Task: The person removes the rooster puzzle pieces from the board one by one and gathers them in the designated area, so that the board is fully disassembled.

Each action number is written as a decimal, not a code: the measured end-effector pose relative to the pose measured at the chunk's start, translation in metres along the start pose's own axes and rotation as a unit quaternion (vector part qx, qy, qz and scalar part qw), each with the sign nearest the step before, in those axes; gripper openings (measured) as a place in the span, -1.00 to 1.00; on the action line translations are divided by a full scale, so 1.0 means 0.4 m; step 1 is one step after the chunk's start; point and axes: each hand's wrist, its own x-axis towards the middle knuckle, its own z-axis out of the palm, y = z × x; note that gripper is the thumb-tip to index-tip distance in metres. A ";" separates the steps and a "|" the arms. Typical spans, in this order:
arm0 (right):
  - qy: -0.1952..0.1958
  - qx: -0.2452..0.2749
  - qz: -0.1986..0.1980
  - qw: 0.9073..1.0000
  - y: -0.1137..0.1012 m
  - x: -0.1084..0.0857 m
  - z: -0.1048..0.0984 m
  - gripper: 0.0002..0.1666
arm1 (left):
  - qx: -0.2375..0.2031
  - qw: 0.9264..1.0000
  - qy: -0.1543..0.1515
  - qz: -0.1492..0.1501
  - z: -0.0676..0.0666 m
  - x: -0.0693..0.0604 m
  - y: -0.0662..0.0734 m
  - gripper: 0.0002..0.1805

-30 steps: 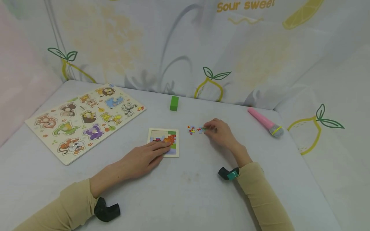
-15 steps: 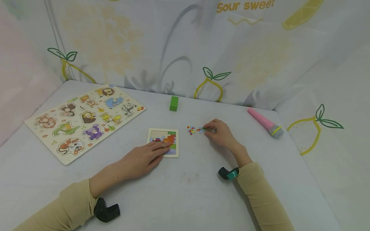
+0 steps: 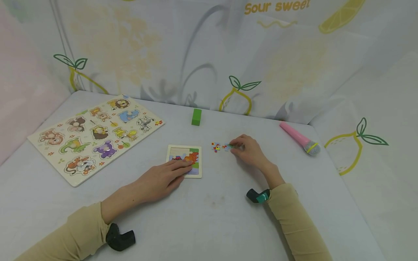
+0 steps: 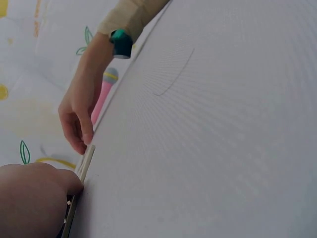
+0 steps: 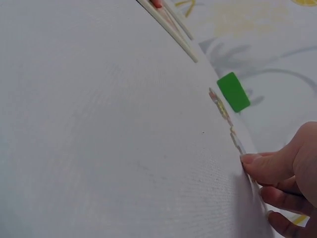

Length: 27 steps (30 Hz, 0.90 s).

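My left hand (image 3: 164, 177) rests with extended fingers over the lower left of a small square jigsaw puzzle (image 3: 195, 172) in a pale wooden frame. Orange and green pieces show in its tray; the part beneath the fingers is hidden. To its right, my right hand (image 3: 249, 150) holds a small bluish puzzle piece (image 3: 227, 147) flat on the table between thumb and fingers, which cover part of it. A second colourful loose piece (image 3: 216, 147) lies just left of it. In the right wrist view, the thumb (image 5: 255, 161) is down at the pieces' edge.
A large animal peg puzzle board (image 3: 98, 136) lies at the left. A green block (image 3: 196, 117) stands near the back edge. A pink toy microphone (image 3: 298, 137) lies at the right. Behind the white table hangs a lemon-printed cloth (image 3: 209, 47).
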 end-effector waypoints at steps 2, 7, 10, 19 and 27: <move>-0.001 0.000 0.000 1.000 -0.002 -0.002 -0.001 -0.73 | 0.000 1.000 0.000 0.000 0.000 0.000 0.000 -0.52; -0.004 -0.003 0.000 1.000 -0.004 -0.003 -0.003 -0.72 | 0.000 1.000 -0.001 0.000 -0.001 0.000 0.000 -0.53; -0.005 -0.001 0.001 1.000 -0.005 -0.002 -0.004 -0.72 | 0.000 1.000 -0.001 0.000 -0.001 0.001 0.001 -0.52; -0.003 -0.004 -0.003 1.000 0.000 0.000 -0.001 -0.72 | -0.001 1.000 0.004 0.003 0.000 -0.001 -0.001 -0.53; 0.034 0.055 0.024 0.998 -0.008 -0.003 -0.008 -0.68 | -0.003 1.000 0.002 0.005 0.000 0.001 0.001 -0.53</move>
